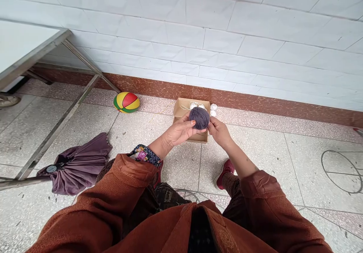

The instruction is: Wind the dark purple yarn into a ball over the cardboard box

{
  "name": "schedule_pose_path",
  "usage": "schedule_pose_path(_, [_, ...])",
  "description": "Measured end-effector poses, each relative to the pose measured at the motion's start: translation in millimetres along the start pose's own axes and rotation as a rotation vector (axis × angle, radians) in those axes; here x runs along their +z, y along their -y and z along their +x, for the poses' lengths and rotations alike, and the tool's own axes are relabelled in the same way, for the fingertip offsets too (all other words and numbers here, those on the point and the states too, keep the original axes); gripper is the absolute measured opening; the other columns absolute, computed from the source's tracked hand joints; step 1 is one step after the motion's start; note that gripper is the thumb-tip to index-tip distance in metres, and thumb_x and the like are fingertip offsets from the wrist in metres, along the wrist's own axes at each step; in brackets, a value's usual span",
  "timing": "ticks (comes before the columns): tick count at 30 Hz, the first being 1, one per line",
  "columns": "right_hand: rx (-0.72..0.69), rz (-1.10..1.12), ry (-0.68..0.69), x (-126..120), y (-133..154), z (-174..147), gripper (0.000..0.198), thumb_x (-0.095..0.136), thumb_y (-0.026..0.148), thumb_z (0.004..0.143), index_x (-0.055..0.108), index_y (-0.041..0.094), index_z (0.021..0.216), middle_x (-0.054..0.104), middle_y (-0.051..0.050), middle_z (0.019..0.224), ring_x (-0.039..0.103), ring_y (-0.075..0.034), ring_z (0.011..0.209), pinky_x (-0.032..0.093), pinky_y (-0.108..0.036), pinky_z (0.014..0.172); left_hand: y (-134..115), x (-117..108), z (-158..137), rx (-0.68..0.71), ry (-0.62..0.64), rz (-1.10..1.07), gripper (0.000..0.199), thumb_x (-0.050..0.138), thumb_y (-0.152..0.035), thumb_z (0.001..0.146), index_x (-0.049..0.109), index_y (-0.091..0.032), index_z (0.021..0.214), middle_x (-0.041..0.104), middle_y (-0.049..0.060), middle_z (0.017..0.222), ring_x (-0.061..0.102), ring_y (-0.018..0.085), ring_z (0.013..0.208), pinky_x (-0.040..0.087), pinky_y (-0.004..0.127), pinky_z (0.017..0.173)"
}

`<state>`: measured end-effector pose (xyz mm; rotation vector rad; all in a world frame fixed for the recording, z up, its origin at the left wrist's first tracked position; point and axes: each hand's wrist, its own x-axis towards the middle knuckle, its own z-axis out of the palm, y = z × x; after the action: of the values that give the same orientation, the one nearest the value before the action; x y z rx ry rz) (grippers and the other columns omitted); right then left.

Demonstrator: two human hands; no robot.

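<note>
Head view. Round badge (51,169) on purple pleated fabric (82,162), lower left of frame: markings too small to read from here. Dark grey yarn ball (199,117), mid-frame, held over open cardboard box (200,137); near-round, long axis indistinct. Left hand (181,129) half-curled, cradling ball, thumb against it. Right hand (220,132): fingers bent, tips at ball's right edge; whether gripping, cannot tell. Speckled floor (249,158); brown skirting (159,89); white tiled wall (170,37) across top.
</note>
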<state>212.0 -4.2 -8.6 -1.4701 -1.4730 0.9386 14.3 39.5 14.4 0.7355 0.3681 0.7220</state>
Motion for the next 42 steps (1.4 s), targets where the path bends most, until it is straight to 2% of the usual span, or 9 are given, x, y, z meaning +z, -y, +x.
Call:
schedule_pose_path(7, [-0.138, -0.088, 0.188, 1.1, 16.0, -7.6, 0.037, 0.051, 0.055, 0.103, 0.062, 0.023, 0.086, 0.061, -0.001, 0.075, 0.057, -0.017, 0.071, 0.045, -0.031, 0.070, -3.4, -20.5, 8.1, 0.076, -0.309, 0.146, 0.048, 0.086, -0.039, 0.080, 0.066, -0.024, 0.120, 0.071, 0.006, 0.124, 0.066, 0.021, 0.113, 0.053, 0.032, 0.092])
schedule_pose_path(12, [-0.192, 0.041, 0.358, -8.0, 34.9, -14.3, 0.036, 0.055, 0.053, 0.104, 0.067, 0.022, 0.089, 0.060, 0.001, 0.074, 0.054, -0.014, 0.068, 0.044, -0.029, 0.068, 0.0, -25.0, 14.0, 0.109, -0.445, 0.285, 0.054, 0.089, -0.037, 0.073, 0.063, -0.023, 0.118, 0.068, 0.006, 0.123, 0.064, 0.022, 0.112, 0.050, 0.035, 0.095])
schedule_pose_path(15, [-0.188, 0.111, 0.302, -17.5, 38.4, -14.4, 0.036, 0.059, 0.056, 0.101, 0.069, 0.023, 0.090, 0.060, 0.001, 0.076, 0.054, -0.014, 0.069, 0.045, -0.029, 0.069, 3.8, -21.9, 14.4, 0.106, -0.418, 0.463, 0.061, 0.091, -0.031, 0.066, 0.063, -0.021, 0.119, 0.068, 0.006, 0.118, 0.063, 0.022, 0.108, 0.048, 0.038, 0.100])
schedule_pose_path(20, [-0.150, 0.085, -0.032, -29.9, 33.3, -6.2, 0.037, 0.063, 0.059, 0.097, 0.069, 0.024, 0.088, 0.064, -0.002, 0.082, 0.057, -0.018, 0.078, 0.048, -0.033, 0.076, 8.4, -12.4, 7.4, -0.047, -0.193, 0.586, 0.056, 0.089, -0.030, 0.070, 0.065, -0.020, 0.119, 0.070, 0.005, 0.111, 0.064, 0.020, 0.103, 0.047, 0.040, 0.102])
schedule_pose_path(24, [-0.102, 0.001, -0.163, -29.2, 23.7, 1.1, 0.037, 0.062, 0.058, 0.096, 0.066, 0.024, 0.082, 0.063, -0.002, 0.080, 0.056, -0.020, 0.078, 0.047, -0.034, 0.078, 9.4, -3.2, 0.6, -0.109, 0.036, 0.470, 0.064, 0.087, -0.030, 0.074, 0.063, -0.027, 0.133, 0.068, 0.007, 0.127, 0.063, 0.024, 0.115, 0.049, 0.040, 0.101])
schedule_pose_path(29, [-0.026, -0.083, -0.137, -19.4, 9.3, 2.6, 0.031, 0.058, 0.047, 0.097, 0.061, 0.024, 0.078, 0.060, 0.000, 0.072, 0.054, -0.019, 0.071, 0.044, -0.031, 0.070, 5.0, 9.1, -3.8, -0.146, 0.116, 0.215, 0.077, 0.082, -0.030, 0.079, 0.053, -0.037, 0.150, 0.061, 0.009, 0.143, 0.065, 0.023, 0.111, 0.054, 0.034, 0.085])
schedule_pose_path(34, [0.030, -0.226, -0.023, -10.3, 1.8, -1.9, 0.015, 0.055, 0.031, 0.097, 0.063, 0.023, 0.086, 0.064, -0.001, 0.075, 0.056, -0.019, 0.069, 0.040, -0.029, 0.066, 2.8, 6.1, 0.4, -0.106, 0.019, 0.084, 0.073, 0.077, -0.027, 0.076, 0.057, -0.027, 0.146, 0.067, 0.011, 0.129, 0.066, 0.021, 0.100, 0.055, 0.032, 0.080])
schedule_pose_path(39, [-0.005, -0.300, 0.060, -3.8, 3.1, -3.8, 0.015, 0.055, 0.030, 0.098, 0.064, 0.024, 0.088, 0.066, -0.002, 0.078, 0.058, -0.020, 0.072, 0.041, -0.029, 0.069, 0.5, -2.0, 5.9, -0.035, -0.092, 0.055, 0.065, 0.077, -0.026, 0.073, 0.060, -0.025, 0.136, 0.069, 0.009, 0.125, 0.066, 0.024, 0.106, 0.057, 0.037, 0.085])
schedule_pose_path(42, [-0.041, -0.235, 0.161, -1.8, 8.9, -6.2, 0.016, 0.056, 0.029, 0.098, 0.065, 0.023, 0.086, 0.063, 0.000, 0.075, 0.057, -0.018, 0.071, 0.042, -0.029, 0.070, -0.5, -7.3, 8.9, 0.005, -0.267, 0.162, 0.059, 0.082, -0.025, 0.072, 0.062, -0.024, 0.127, 0.068, 0.008, 0.124, 0.065, 0.022, 0.106, 0.056, 0.035, 0.086])
